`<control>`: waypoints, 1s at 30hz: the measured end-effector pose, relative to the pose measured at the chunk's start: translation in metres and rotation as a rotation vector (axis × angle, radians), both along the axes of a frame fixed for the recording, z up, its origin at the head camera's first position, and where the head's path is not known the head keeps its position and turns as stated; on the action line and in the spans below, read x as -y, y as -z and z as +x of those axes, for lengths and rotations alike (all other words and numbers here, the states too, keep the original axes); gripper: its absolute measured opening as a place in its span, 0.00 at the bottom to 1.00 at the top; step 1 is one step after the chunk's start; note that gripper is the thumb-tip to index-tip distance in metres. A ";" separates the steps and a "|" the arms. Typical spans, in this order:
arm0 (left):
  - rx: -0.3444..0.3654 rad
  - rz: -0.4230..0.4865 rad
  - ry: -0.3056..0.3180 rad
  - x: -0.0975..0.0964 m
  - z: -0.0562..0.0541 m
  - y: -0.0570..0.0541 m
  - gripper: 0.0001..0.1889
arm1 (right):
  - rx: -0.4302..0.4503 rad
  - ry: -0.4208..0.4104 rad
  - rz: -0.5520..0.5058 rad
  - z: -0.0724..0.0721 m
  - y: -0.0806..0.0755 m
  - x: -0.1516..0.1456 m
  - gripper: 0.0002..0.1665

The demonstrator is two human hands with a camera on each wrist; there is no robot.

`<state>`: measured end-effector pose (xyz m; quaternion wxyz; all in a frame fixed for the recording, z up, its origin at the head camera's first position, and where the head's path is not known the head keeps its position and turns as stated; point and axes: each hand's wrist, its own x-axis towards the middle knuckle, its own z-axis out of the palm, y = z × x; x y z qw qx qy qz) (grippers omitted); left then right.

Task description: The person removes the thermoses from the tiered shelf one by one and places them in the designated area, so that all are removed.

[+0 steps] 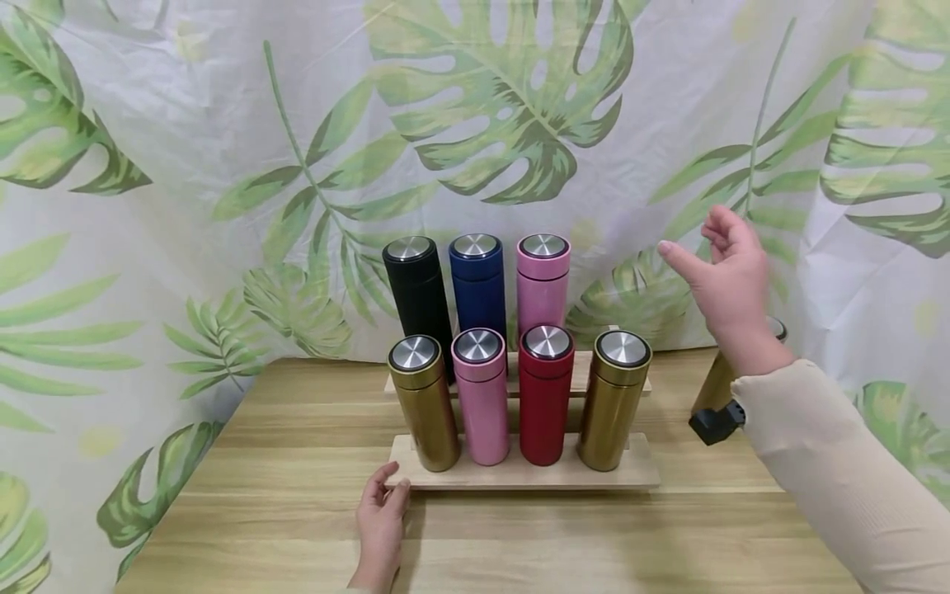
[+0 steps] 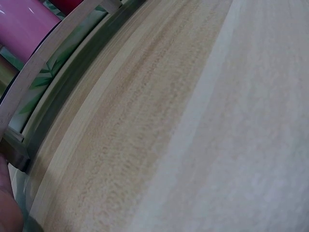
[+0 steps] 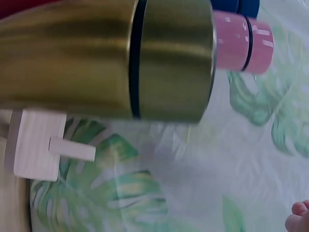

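Note:
My left hand (image 1: 382,520) grips the left front corner of a two-step wooden rack (image 1: 519,477), thumb at its front edge. In the left wrist view, only part of that hand (image 2: 9,212) shows beside the rack's foot. Raised in the air to the right of the rack is my right hand (image 1: 731,276), thumb and fingers apart with nothing between them. On the rack's front step stand a gold flask (image 1: 430,421), a pink flask (image 1: 482,412), a red flask (image 1: 545,404) and another gold flask (image 1: 612,412), the last one large in the right wrist view.
On the back step stand a black flask (image 1: 417,289), a blue flask (image 1: 477,293) and a pink flask (image 1: 543,289). A further gold flask (image 1: 712,384) stands right of the rack, partly hidden by my right arm. Leaf-patterned cloth (image 1: 297,124) hangs behind the wooden table (image 1: 297,495).

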<state>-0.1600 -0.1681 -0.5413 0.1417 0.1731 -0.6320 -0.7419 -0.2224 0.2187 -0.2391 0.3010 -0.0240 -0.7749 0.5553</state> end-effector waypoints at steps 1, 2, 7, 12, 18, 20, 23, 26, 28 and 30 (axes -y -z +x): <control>0.001 0.000 0.001 0.000 0.000 0.000 0.20 | 0.010 -0.022 0.013 0.000 -0.001 0.003 0.44; 0.001 -0.001 -0.001 0.000 0.000 0.000 0.19 | 0.016 -0.048 0.011 0.001 -0.002 0.007 0.44; 0.002 -0.001 0.008 0.001 -0.001 0.001 0.20 | 0.059 -0.157 -0.018 0.003 -0.005 0.027 0.45; -0.005 0.000 0.009 -0.001 0.000 0.000 0.20 | 0.090 -0.244 -0.025 0.004 -0.007 0.048 0.46; -0.018 0.001 0.002 -0.002 0.001 0.000 0.19 | 0.099 -0.337 -0.005 -0.003 -0.003 0.071 0.48; -0.016 -0.005 0.008 -0.002 0.001 0.001 0.20 | 0.107 -0.348 0.016 -0.006 0.000 0.076 0.48; -0.010 -0.006 0.016 -0.002 0.000 0.002 0.20 | 0.125 -0.351 0.032 -0.011 0.004 0.083 0.48; -0.007 -0.005 0.019 -0.001 0.000 0.003 0.20 | 0.152 -0.353 -0.002 -0.016 0.008 0.089 0.47; -0.005 -0.009 0.016 0.000 0.000 0.003 0.20 | 0.164 -0.349 -0.035 -0.018 0.011 0.094 0.46; -0.002 -0.010 0.017 0.001 0.000 0.003 0.20 | 0.166 -0.345 -0.070 -0.021 0.013 0.098 0.45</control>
